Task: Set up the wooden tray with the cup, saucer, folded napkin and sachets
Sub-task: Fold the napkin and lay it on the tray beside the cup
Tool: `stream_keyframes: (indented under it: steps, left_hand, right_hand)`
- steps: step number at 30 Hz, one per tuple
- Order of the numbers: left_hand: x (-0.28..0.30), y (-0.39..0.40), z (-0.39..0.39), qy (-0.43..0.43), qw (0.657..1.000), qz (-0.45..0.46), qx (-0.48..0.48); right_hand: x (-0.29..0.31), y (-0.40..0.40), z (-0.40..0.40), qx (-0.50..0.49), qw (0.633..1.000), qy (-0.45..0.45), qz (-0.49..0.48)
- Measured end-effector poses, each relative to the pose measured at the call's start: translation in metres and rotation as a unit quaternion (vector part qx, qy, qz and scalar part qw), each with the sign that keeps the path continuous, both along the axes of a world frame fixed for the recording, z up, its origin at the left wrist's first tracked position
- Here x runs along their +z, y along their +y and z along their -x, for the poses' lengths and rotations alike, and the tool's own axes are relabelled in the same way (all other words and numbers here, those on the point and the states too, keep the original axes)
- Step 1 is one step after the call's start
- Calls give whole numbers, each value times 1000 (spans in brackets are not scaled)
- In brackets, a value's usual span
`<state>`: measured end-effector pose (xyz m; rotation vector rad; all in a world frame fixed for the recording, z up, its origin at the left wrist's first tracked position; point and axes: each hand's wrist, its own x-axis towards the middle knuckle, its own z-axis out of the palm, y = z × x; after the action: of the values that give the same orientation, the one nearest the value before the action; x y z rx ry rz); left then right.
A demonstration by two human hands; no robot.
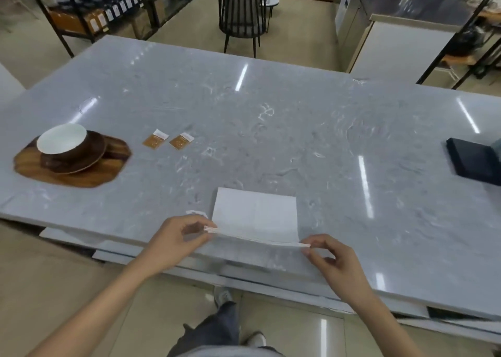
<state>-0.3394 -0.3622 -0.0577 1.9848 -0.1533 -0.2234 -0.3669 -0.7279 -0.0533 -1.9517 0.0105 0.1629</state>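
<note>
Head view, grey marble-pattern counter (271,129). White paper napkin (254,214) lies near the counter's front edge, approx. mid-length; its near edge is lifted off the surface. L hand (173,241) pinches the napkin's near-left corner between thumb and fingers; R hand (334,262) pinches the near-right corner likewise. Far edge of napkin rests flat on the counter. Wooden tray (108,172), octagonal, sits toward the counter's left end, well apart from the napkin. On it: brown saucer (89,161) carrying a cup (63,142), brown outside, white inside. Two sachets (154,139) (181,140), orange w/ white tops, lie side by side on the counter just right of the tray, not touching it. Dark flat object (473,160) at the counter's right edge.
</note>
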Motion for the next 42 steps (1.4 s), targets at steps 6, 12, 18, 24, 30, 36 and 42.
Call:
stream_keyframes:
  steps: [6,12,18,24,30,36,42]
  left_hand:
    - [-4,-18,-55,-4,994,33,108]
    - [-23,-31,-96,25,988,-22,152]
    - [-37,-29,-103,7,984,-82,156]
    - [-42,-34,-100,-20,980,-108,167]
    - [-34,-68,-83,-223,929,-274,111]
    - [-52,-98,-84,-160,896,-410,-66]
    - [-64,-76,-87,-140,882,-446,-69]
  right_hand:
    - [-1,9,-61,-59,997,-39,-23]
    - [-29,21,-112,-96,995,-7,37]
    - [-52,24,-117,-121,989,1,91]
    - [-50,31,-115,-164,981,3,100]
    - [-44,58,-100,-89,936,-138,312]
    - [-68,81,-101,84,897,-150,407]
    - [-82,71,-103,88,884,-131,439]
